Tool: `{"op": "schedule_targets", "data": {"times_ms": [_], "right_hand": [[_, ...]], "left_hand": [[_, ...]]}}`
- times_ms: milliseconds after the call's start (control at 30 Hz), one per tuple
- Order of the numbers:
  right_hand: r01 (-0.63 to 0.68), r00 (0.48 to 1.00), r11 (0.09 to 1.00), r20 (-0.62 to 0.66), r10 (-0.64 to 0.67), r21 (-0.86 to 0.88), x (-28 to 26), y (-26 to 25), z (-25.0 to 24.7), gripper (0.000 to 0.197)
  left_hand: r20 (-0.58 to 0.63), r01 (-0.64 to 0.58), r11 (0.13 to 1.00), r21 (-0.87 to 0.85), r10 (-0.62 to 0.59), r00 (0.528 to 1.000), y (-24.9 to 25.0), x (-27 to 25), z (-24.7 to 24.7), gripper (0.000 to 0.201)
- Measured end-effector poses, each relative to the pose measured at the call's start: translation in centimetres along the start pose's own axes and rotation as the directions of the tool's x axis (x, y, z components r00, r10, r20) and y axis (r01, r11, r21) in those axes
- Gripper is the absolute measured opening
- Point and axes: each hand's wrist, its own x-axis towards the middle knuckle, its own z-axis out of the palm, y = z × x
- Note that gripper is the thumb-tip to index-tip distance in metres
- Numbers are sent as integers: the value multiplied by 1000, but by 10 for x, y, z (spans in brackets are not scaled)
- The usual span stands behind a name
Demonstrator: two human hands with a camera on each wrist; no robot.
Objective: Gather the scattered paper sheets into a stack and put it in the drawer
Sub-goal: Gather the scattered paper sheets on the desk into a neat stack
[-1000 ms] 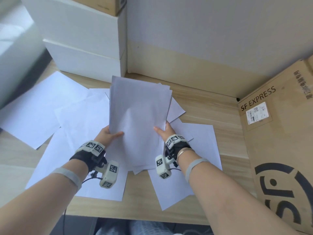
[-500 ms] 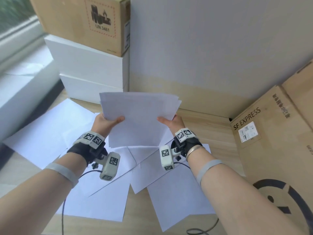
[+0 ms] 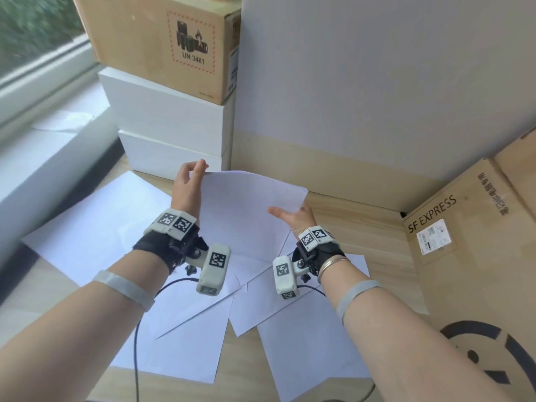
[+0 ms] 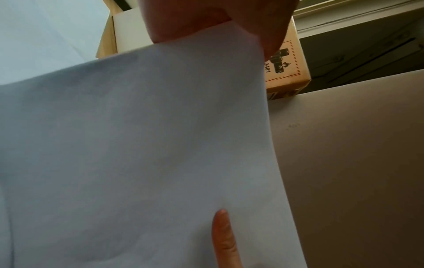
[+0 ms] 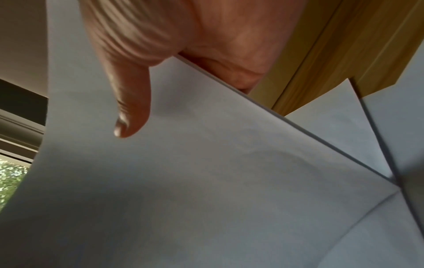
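A thin stack of white paper sheets (image 3: 243, 210) is held above the wooden table (image 3: 348, 210), tilted toward me. My left hand (image 3: 188, 184) pinches its top left corner between thumb and fingers. My right hand (image 3: 293, 216) grips the right edge, thumb on the front face. The left wrist view shows the stack (image 4: 137, 145) pinched at its top, with one fingertip of the other hand low on the sheet. In the right wrist view the thumb lies across the stack (image 5: 206, 163). Several loose sheets (image 3: 185, 338) lie scattered on the table. No drawer is in view.
Two white boxes (image 3: 168, 123) with a brown UN 3481 carton (image 3: 162, 39) on top stand at the back left by the window sill. A large SF EXPRESS carton (image 3: 470, 256) fills the right side. A grey wall runs behind the table.
Both hands have raised the stack off the table and turned it from portrait to landscape. My left hand slid up from the left edge to the top corner.
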Motion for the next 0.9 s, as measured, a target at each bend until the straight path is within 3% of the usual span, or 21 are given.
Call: {"op": "schedule_targets", "data": {"times_ms": [67, 133, 200, 267, 333, 400, 433, 500, 600, 700, 800, 900], "right_hand": [[-43, 999, 999, 15, 43, -22, -2, 4, 2, 38], [-89, 996, 996, 6, 89, -23, -3, 8, 5, 30], [-150, 989, 988, -10, 150, -34, -4, 10, 8, 22], [-205, 979, 978, -6, 205, -44, -5, 13, 7, 29], [-275, 961, 959, 4, 276, -71, -9, 16, 5, 21], [-307, 951, 944, -6, 309, -120, -9, 23, 3, 48], [-311, 950, 942, -3, 314, -125, -8, 25, 3, 48], [-316, 949, 939, -33, 315, -132, -4, 28, 4, 21], [-310, 950, 943, -8, 311, -119, 0, 29, 3, 32], [-363, 930, 923, 3, 367, -129, -1, 39, 6, 24], [-400, 910, 890, 20, 414, -221, 1, 58, 11, 68], [-404, 908, 882, 6, 418, -241, 6, 66, 17, 68]], "left_hand": [[112, 27, 995, -97, -16, 994, -11, 2, -7, 28], [192, 13, 1000, -2, -13, 981, -26, 2, -16, 54], [193, 39, 995, 92, -56, 980, -42, 2, -27, 68], [172, 126, 982, 140, -150, 974, -58, 3, -37, 62], [157, 199, 960, 196, -231, 960, -72, 1, -42, 51], [175, 252, 953, 169, -281, 944, -82, -1, -45, 45], [186, 258, 954, 152, -284, 941, -83, -2, -45, 43], [205, 244, 960, 135, -268, 942, -83, 0, -47, 47], [240, 237, 963, 130, -263, 935, -85, 0, -52, 58], [223, 292, 941, 172, -326, 919, -101, -4, -58, 58], [141, 299, 904, 305, -353, 925, -118, -3, -59, 50], [61, 285, 823, 492, -359, 931, -120, 2, -51, 41]]}}
